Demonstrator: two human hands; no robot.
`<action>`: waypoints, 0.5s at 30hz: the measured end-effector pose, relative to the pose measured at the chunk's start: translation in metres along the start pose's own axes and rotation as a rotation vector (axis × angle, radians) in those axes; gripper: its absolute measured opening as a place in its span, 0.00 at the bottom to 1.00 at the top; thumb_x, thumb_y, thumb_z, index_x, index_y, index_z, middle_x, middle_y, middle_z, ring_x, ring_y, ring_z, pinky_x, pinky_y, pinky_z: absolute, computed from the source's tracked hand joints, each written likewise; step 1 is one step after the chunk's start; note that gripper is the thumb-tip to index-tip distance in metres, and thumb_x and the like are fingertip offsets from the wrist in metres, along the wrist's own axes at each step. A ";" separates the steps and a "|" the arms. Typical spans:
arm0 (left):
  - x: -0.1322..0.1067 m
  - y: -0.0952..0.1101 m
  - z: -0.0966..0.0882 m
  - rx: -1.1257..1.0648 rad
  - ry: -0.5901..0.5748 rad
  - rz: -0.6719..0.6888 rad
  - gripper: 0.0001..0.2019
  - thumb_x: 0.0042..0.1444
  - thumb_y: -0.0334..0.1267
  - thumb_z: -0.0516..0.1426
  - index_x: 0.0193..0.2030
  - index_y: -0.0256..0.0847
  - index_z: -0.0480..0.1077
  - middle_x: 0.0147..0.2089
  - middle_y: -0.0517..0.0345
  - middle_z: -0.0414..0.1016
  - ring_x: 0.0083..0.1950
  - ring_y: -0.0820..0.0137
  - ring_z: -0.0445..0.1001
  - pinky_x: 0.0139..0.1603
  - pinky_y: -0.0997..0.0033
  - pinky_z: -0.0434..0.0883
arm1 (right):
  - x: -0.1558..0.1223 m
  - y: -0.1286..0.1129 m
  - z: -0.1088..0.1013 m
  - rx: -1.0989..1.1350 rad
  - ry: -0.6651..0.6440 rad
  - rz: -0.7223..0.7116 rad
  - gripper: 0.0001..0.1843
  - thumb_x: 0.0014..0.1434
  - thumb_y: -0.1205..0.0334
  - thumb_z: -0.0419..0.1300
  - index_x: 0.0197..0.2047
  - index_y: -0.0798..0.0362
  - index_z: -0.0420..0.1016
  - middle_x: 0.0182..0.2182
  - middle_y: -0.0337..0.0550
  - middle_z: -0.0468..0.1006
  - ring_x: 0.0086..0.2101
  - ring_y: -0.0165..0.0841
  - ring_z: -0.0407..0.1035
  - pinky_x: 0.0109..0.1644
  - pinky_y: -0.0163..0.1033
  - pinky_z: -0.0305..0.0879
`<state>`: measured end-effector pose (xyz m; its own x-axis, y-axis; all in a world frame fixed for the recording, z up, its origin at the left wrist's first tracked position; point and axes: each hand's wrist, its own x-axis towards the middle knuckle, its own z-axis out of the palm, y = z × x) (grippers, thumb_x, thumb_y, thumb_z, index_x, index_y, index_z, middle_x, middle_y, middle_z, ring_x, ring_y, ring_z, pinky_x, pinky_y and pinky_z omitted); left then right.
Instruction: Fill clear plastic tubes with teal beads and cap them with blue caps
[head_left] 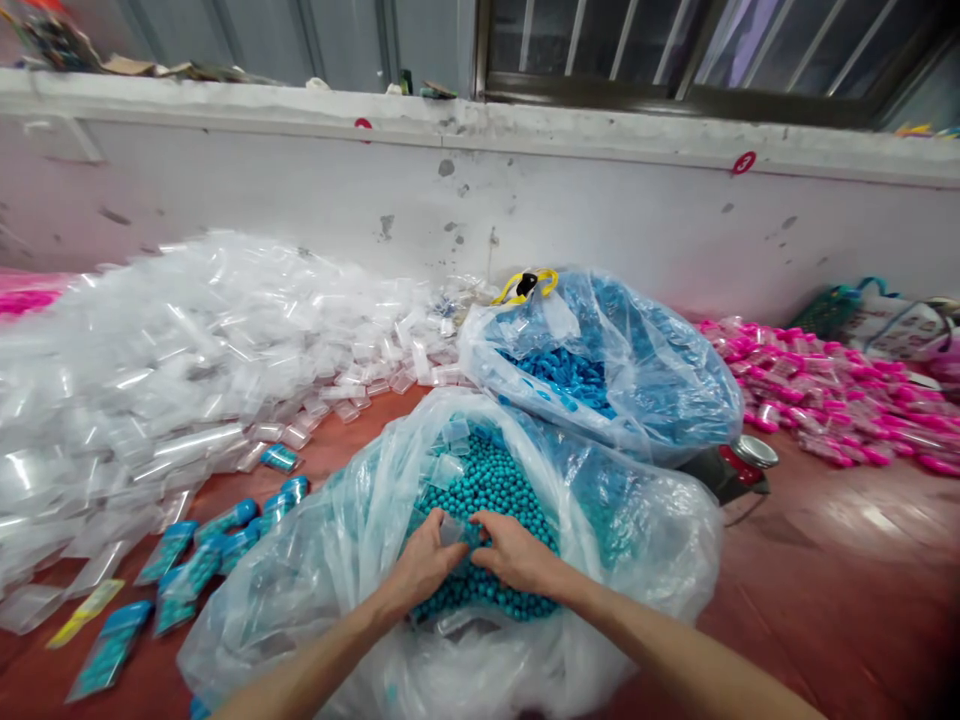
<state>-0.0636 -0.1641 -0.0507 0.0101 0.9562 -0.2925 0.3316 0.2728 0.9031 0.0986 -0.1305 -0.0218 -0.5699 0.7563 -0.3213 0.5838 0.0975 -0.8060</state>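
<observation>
Both my hands reach into a large clear plastic bag [337, 560] full of small teal balls [491, 480]. My left hand [421, 565] and my right hand [517, 555] are closed together on a small clear plastic pouch [452, 530] held down among the balls. Their fingertips meet at the pouch. Whether balls are inside the pouch is hard to tell.
A second clear bag [600, 360] of blue pieces sits behind. A heap of empty clear pouches [165, 350] lies left, with several filled teal pouches [195, 565] in front. Pink filled pouches [832, 395] spread right. A white wall [525, 210] runs behind; red floor [825, 560] lies right.
</observation>
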 end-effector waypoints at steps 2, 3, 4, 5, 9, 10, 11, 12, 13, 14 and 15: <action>0.002 -0.002 0.002 -0.067 -0.019 -0.011 0.12 0.42 0.40 0.55 0.30 0.41 0.55 0.23 0.69 0.57 0.24 0.77 0.59 0.23 0.77 0.58 | 0.003 0.005 0.008 0.036 0.018 0.013 0.15 0.47 0.71 0.54 0.41 0.54 0.66 0.27 0.35 0.68 0.17 0.22 0.59 0.19 0.27 0.56; 0.002 -0.002 0.001 -0.096 -0.031 -0.015 0.13 0.42 0.42 0.55 0.30 0.41 0.55 0.22 0.70 0.56 0.22 0.77 0.58 0.21 0.77 0.58 | 0.005 0.006 0.010 0.066 0.008 0.026 0.12 0.46 0.71 0.55 0.37 0.54 0.66 0.24 0.32 0.66 0.17 0.22 0.58 0.18 0.27 0.56; 0.002 -0.001 0.000 -0.123 -0.058 -0.027 0.14 0.42 0.45 0.55 0.31 0.41 0.55 0.22 0.70 0.56 0.22 0.78 0.58 0.20 0.77 0.57 | 0.007 0.007 0.010 0.100 -0.014 0.036 0.10 0.45 0.70 0.56 0.34 0.54 0.65 0.21 0.30 0.64 0.16 0.22 0.58 0.18 0.27 0.56; 0.002 0.000 -0.002 -0.131 -0.070 -0.032 0.16 0.42 0.47 0.55 0.31 0.40 0.55 0.22 0.70 0.56 0.21 0.78 0.57 0.19 0.77 0.57 | 0.008 0.007 0.008 0.130 -0.033 0.041 0.09 0.45 0.70 0.56 0.32 0.54 0.65 0.19 0.29 0.62 0.16 0.23 0.57 0.17 0.27 0.56; 0.001 0.005 -0.010 -0.037 -0.119 0.014 0.20 0.38 0.46 0.60 0.34 0.40 0.55 0.24 0.70 0.57 0.23 0.79 0.58 0.21 0.79 0.57 | 0.007 0.002 -0.002 0.223 -0.027 0.033 0.08 0.44 0.69 0.57 0.30 0.53 0.64 0.14 0.28 0.61 0.14 0.24 0.58 0.15 0.27 0.56; 0.000 0.006 -0.010 -0.023 -0.146 0.038 0.21 0.37 0.44 0.61 0.34 0.40 0.56 0.25 0.70 0.58 0.25 0.78 0.58 0.23 0.79 0.57 | 0.006 0.000 -0.003 0.244 -0.028 0.033 0.07 0.44 0.69 0.56 0.30 0.53 0.64 0.14 0.28 0.62 0.14 0.24 0.58 0.15 0.27 0.56; 0.000 0.007 -0.010 -0.016 -0.173 0.059 0.22 0.35 0.42 0.62 0.35 0.40 0.56 0.26 0.69 0.59 0.27 0.78 0.59 0.24 0.79 0.58 | 0.005 -0.002 -0.003 0.260 -0.027 0.027 0.06 0.44 0.70 0.56 0.29 0.53 0.64 0.13 0.28 0.62 0.14 0.24 0.58 0.16 0.27 0.56; 0.000 0.007 -0.010 -0.008 -0.189 0.071 0.23 0.34 0.41 0.62 0.35 0.39 0.56 0.27 0.69 0.60 0.28 0.77 0.59 0.26 0.78 0.59 | 0.004 -0.004 -0.002 0.269 -0.024 0.015 0.06 0.43 0.71 0.56 0.28 0.53 0.64 0.12 0.28 0.62 0.14 0.24 0.59 0.16 0.27 0.55; -0.001 0.008 -0.009 0.015 -0.189 0.075 0.23 0.34 0.40 0.63 0.35 0.39 0.56 0.28 0.68 0.60 0.29 0.77 0.59 0.26 0.78 0.59 | 0.002 -0.006 0.000 0.268 -0.018 0.002 0.06 0.43 0.72 0.55 0.27 0.53 0.64 0.12 0.28 0.62 0.14 0.24 0.59 0.16 0.27 0.55; -0.002 0.008 -0.008 0.054 -0.183 0.076 0.23 0.33 0.38 0.63 0.36 0.39 0.56 0.28 0.68 0.60 0.29 0.77 0.59 0.27 0.78 0.59 | 0.001 -0.007 0.002 0.259 -0.010 -0.005 0.06 0.42 0.73 0.55 0.26 0.53 0.64 0.12 0.28 0.62 0.14 0.24 0.59 0.17 0.27 0.55; -0.003 0.009 -0.007 0.106 -0.176 0.074 0.23 0.33 0.37 0.63 0.36 0.39 0.56 0.29 0.68 0.61 0.30 0.76 0.59 0.26 0.78 0.58 | -0.001 -0.008 0.005 0.243 -0.003 -0.008 0.06 0.42 0.73 0.55 0.26 0.53 0.65 0.12 0.28 0.62 0.15 0.25 0.60 0.17 0.27 0.55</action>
<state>-0.0672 -0.1637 -0.0394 0.2000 0.9373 -0.2855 0.4213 0.1808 0.8887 0.0921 -0.1354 -0.0172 -0.5761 0.7541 -0.3153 0.4231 -0.0549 -0.9044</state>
